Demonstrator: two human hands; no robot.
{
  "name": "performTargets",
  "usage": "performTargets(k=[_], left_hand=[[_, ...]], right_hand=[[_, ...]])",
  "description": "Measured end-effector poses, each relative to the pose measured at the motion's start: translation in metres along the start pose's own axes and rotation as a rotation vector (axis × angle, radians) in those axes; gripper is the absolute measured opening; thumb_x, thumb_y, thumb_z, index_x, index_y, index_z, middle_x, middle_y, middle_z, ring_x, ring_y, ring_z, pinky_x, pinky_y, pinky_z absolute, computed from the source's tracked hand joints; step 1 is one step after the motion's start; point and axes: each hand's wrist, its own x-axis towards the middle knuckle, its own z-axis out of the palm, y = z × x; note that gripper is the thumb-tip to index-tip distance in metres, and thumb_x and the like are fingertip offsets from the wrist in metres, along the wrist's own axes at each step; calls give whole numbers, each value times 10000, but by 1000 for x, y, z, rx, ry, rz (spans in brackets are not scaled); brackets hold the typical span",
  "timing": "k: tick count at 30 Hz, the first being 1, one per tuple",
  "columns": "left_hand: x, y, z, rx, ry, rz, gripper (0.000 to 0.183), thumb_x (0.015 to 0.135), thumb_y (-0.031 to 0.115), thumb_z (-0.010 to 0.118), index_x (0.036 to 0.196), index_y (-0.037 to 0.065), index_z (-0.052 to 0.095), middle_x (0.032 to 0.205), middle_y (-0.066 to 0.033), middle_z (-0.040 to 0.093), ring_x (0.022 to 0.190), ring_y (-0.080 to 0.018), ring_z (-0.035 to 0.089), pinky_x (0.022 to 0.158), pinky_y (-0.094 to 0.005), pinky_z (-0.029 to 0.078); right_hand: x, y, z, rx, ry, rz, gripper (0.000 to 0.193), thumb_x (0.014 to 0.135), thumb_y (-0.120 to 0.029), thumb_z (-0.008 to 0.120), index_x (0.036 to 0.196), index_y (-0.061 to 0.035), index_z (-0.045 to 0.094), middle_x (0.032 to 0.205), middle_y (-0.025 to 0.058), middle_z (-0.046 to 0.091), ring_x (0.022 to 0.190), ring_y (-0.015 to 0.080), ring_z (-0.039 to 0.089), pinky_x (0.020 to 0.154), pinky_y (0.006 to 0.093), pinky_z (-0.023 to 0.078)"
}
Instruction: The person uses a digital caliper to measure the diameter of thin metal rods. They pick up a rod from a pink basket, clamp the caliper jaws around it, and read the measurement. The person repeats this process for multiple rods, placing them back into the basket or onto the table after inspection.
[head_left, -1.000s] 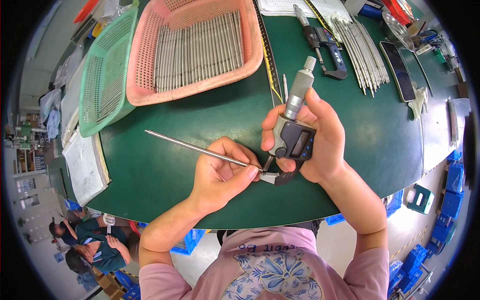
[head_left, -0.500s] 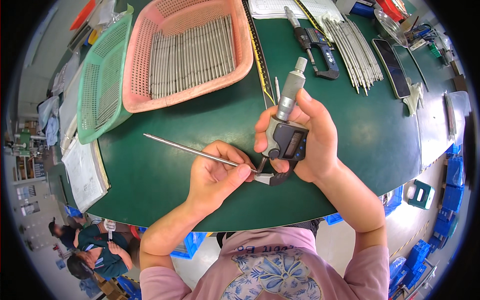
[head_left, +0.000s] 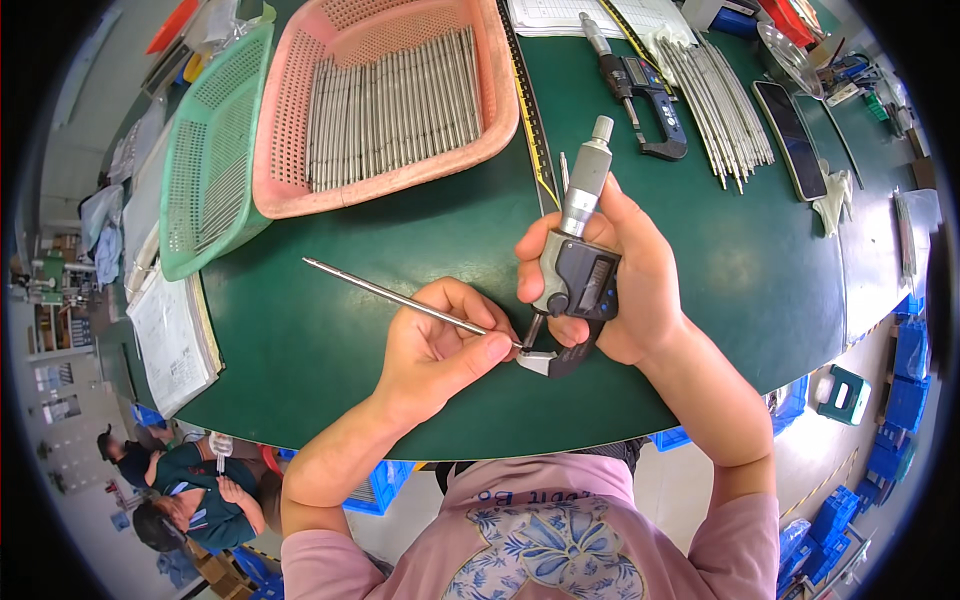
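Toward the far edge of my green bench (head_left: 330,330) sits a pink basket (head_left: 300,190) full of metal rods, with an empty green basket (head_left: 205,190) touching its left side. A second micrometer (head_left: 640,85) lies by the far edge, loose rods (head_left: 725,115) just right of it, then a dark phone (head_left: 790,125). Papers (head_left: 170,335) overhang the left edge.

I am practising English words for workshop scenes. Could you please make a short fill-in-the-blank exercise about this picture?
1. The right hand holds a digital micrometer, and the left hand holds a thin metal ____ in its measuring gap.
2. The pink basket is filled with many metal rods; the basket to its left is ____ in colour.
3. The table has a dark ____ top.

Missing words: rod; green; green
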Motion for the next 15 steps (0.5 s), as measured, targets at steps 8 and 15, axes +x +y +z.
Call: performTargets(k=[8, 15], left_hand=[[0, -3, -3, -12, -43, 27, 189, 771, -26, 602, 862, 25, 445, 869, -118, 576, 768, -126, 565, 675, -246, 468], [0, -5, -5, -4, -84, 57, 186, 773, -43, 588, 868, 23, 444, 880, -122, 571, 789, -125, 564, 687, -242, 471]], right_hand=[[0, 0, 0, 20, -5, 16, 661, 864, -537, 202, 854, 30, 542, 659, 111, 578, 365, 151, 436, 385, 244, 366], [1, 2, -1, 0, 14, 5, 672, 837, -587, 248, 841, 15, 548, 656, 117, 574, 363, 151, 434, 367, 240, 364]])
